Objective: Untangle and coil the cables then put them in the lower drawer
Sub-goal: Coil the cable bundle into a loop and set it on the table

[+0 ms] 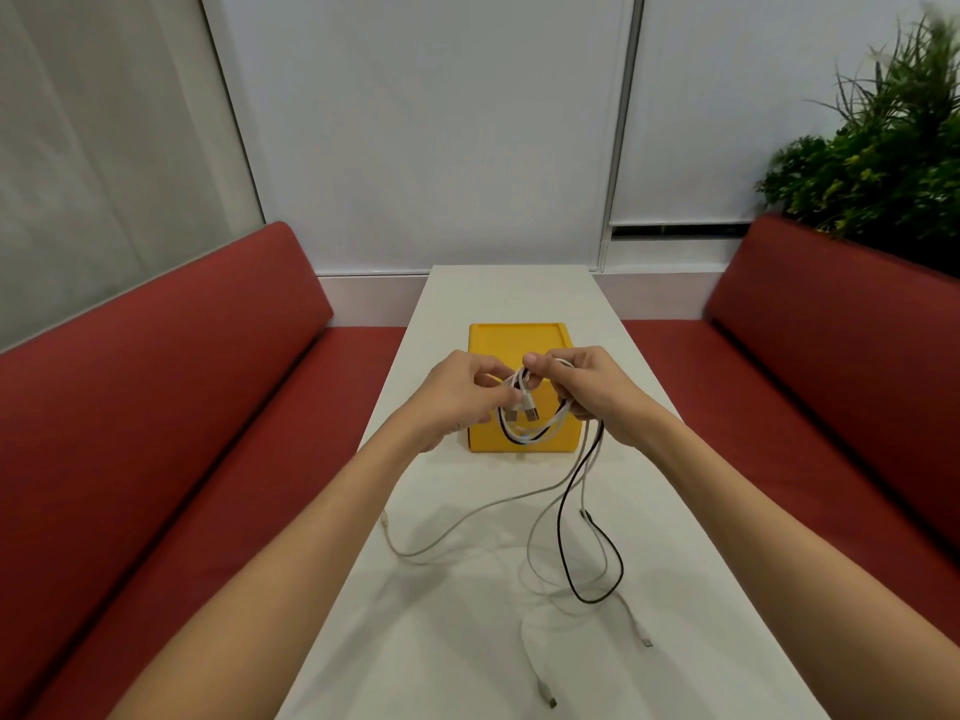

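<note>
Item: tangled bundle of thin white and black charging cables [524, 431], hanging in the air just in front of and above the small yellow plastic drawer box [517, 337], which is standing midway along the narrow white table [457, 657].

Grip, right hand [592, 392]: the fingers are curling round several gathered loops, with the thumb pressing on top.

Grip, left hand [457, 402]: the thumb and fingertips are pinching a white strand beside two metal-tipped plugs [523, 412] dangling at the heart of the knot.

Loose lengths: one black braided cable [563, 532] and several pale strands are trailing from the right hand onto the table, crossing one another there.

Step, as judged: untangling is under way. Nothing is looking coiled, nothing stowed.

Next move, as judged: a plug end is needing to be worked back through the loops while the right hand is easing its hold, freeing one cable for coiling.

Note: the hands are hiding most of the box front, so whether the lower drawer is open cannot be told.

Surroundings: red upholstered benches [171, 407] are flanking the table.
</note>
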`<state>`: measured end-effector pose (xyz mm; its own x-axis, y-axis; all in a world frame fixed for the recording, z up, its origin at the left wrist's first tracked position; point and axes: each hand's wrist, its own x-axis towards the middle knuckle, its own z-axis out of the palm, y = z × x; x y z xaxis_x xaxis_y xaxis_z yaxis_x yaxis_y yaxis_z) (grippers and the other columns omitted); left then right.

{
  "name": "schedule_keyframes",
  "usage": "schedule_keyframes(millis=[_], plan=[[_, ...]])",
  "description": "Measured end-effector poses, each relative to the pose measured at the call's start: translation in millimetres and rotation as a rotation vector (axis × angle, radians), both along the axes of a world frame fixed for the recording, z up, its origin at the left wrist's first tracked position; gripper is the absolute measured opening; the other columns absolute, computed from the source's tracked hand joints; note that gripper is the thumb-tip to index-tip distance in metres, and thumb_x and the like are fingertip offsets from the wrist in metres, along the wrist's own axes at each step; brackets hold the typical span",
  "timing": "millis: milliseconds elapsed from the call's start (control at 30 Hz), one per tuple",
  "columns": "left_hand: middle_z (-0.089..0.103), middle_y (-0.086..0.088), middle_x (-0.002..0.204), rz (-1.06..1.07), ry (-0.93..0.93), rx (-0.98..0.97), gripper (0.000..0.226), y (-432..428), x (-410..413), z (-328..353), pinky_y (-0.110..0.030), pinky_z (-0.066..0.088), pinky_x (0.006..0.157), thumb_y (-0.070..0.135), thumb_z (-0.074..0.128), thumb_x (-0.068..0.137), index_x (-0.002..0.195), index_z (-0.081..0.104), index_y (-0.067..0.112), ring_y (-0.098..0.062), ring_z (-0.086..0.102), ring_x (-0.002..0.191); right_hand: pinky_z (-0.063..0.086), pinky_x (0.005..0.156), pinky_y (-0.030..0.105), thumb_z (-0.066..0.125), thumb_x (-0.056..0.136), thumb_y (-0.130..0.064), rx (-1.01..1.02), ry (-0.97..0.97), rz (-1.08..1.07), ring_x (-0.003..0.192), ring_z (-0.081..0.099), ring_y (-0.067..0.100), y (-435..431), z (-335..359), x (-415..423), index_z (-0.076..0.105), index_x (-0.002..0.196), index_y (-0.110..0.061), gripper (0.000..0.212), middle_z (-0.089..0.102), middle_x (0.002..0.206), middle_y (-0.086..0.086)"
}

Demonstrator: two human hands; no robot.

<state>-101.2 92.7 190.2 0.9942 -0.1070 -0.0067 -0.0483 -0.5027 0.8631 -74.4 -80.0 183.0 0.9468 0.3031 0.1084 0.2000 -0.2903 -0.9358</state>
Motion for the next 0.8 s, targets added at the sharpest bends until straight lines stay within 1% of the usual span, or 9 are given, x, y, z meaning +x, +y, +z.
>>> schedule_keyframes(millis=[100,200,267,400,500,567,633,667,800], plan=[[0.067,-0.003,0.085,0.023,-0.061,-0.016,0.026,-3.6,0.4,-2.2,-0.031,0.058,0.076,0.024,0.072,0.083,0.107,0.068,0.014,-0.018,0.067,0.084,0.022,0.040,0.019,0.061,0.089,-0.044,0.002,0.009,-0.006,0.042,0.022,0.010,-2.8,2.2,0.2,0.067,0.077,-0.010,0.036,0.029,0.052,0.000],[0.071,-0.005,0.078,0.078,-0.212,0.079,0.020,-7.5,0.3,-4.2,-0.038,0.058,0.073,0.033,0.072,0.081,0.095,0.069,0.018,-0.021,0.068,0.080,0.024,0.039,0.018,0.069,0.085,-0.036,-0.019,-0.006,-0.003,0.039,0.026,0.007,-2.1,4.6,-1.8,0.068,0.081,-0.006,0.031,0.035,0.046,-0.006],[0.070,-0.005,0.074,0.136,-0.325,0.153,0.017,-10.6,-1.2,-5.7,-0.036,0.056,0.069,0.034,0.069,0.084,0.090,0.069,0.019,-0.020,0.067,0.076,0.027,0.038,0.015,0.073,0.083,-0.027,-0.028,-0.053,-0.010,0.036,0.034,0.003,-0.1,6.3,-3.7,0.069,0.084,-0.003,0.024,0.041,0.041,-0.011],[0.066,-0.004,0.072,0.229,-0.463,0.286,0.012,-17.0,-3.4,-10.3,-0.036,0.052,0.069,0.030,0.064,0.089,0.092,0.066,0.019,-0.021,0.063,0.074,0.031,0.043,0.007,0.074,0.082,-0.019,-0.031,-0.162,-0.055,0.042,0.047,-0.003,5.3,5.5,-3.9,0.072,0.083,-0.002,0.017,0.054,0.044,-0.016],[0.068,-0.003,0.077,0.223,-0.355,0.246,0.019,-15.9,-6.2,-4.8,-0.034,0.053,0.073,0.025,0.064,0.086,0.103,0.067,0.019,-0.022,0.066,0.079,0.033,0.047,0.008,0.075,0.080,-0.022,-0.023,-0.201,-0.071,0.049,0.050,-0.003,6.5,3.4,-4.3,0.075,0.082,-0.008,0.014,0.062,0.055,-0.012],[0.071,-0.005,0.083,0.110,-0.167,0.042,0.033,-6.2,-6.2,3.9,-0.035,0.057,0.079,0.018,0.070,0.082,0.115,0.066,0.014,-0.021,0.070,0.081,0.034,0.049,0.009,0.075,0.080,-0.020,0.005,-0.192,-0.074,0.050,0.052,-0.003,2.7,3.4,-6.1,0.075,0.084,-0.006,0.014,0.065,0.058,-0.009],[0.073,-0.013,0.090,-0.031,-0.019,-0.175,0.043,5.7,-7.1,12.2,-0.034,0.059,0.081,0.010,0.075,0.080,0.121,0.062,0.009,-0.023,0.072,0.084,0.031,0.045,0.009,0.074,0.081,-0.018,0.046,-0.148,-0.070,0.043,0.047,-0.001,-2.9,4.3,-9.0,0.074,0.086,-0.003,0.016,0.058,0.048,-0.012],[0.073,-0.015,0.090,-0.076,0.002,-0.202,0.046,10.6,-6.5,15.0,-0.033,0.059,0.081,0.010,0.076,0.079,0.122,0.061,0.009,-0.024,0.072,0.083,0.029,0.043,0.012,0.074,0.081,-0.019,0.058,-0.119,-0.061,0.039,0.041,0.002,-4.6,4.2,-9.9,0.073,0.086,-0.003,0.016,0.052,0.043,-0.013],[0.065,-0.010,0.069,-0.169,-0.082,0.053,0.037,18.6,-4.1,22.4,-0.018,0.047,0.065,0.021,0.080,0.076,0.111,0.068,0.021,-0.012,0.057,0.063,0.022,0.042,0.020,0.075,0.080,-0.024,0.065,-0.074,0.035,0.044,0.026,0.009,-4.4,4.1,-11.5,0.076,0.081,-0.018,0.005,0.041,0.046,-0.007]])
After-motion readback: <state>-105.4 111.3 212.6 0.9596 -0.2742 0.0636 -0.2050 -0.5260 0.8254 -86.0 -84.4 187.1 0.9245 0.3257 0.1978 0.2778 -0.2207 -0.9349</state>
